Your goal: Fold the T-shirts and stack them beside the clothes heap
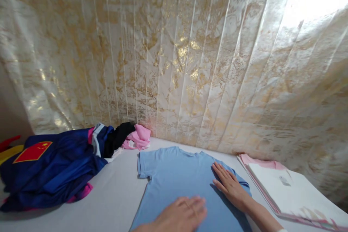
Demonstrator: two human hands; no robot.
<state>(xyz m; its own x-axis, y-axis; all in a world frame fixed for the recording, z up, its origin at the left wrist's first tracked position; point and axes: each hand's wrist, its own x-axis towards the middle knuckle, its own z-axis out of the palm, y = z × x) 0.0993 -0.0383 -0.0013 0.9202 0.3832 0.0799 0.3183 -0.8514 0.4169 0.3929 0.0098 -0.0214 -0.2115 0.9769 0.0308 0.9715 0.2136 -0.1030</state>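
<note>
Blue tee [176, 174]: front and centre, laid out flat on a white surface [116, 195], collar pointing away from the person. The sleeve on the left of the view sticks out sideways; the one on the right looks kinda bunched up near the fingertips. Bottom end runs out of view.
Right hand [230, 185]: palm down on the shirt up by that bunched sleeve, pretty flat, thumb a bit off from the fingers, nothing gripped.
Left hand [186, 212]: lower down over the middle of the shirt, back of the hand up, fingers stretched out, nothing held that I can see. It's blurry, so I can't tell if it's actually touching the fabric.
Folded stack [296, 188]: off to the right near the shirt, white piece on top, pink bits poking out at the far end.
Messy pile: over on the left, mostly a navy garment [67, 163] with a red patch [34, 152] with yellow stars, then a black cloth [118, 137] and a pink cloth [140, 136] at its far end.
Backdrop [163, 61]: shiny gold-and-white patterned sheet with creases, blown-out glare top right.
</note>
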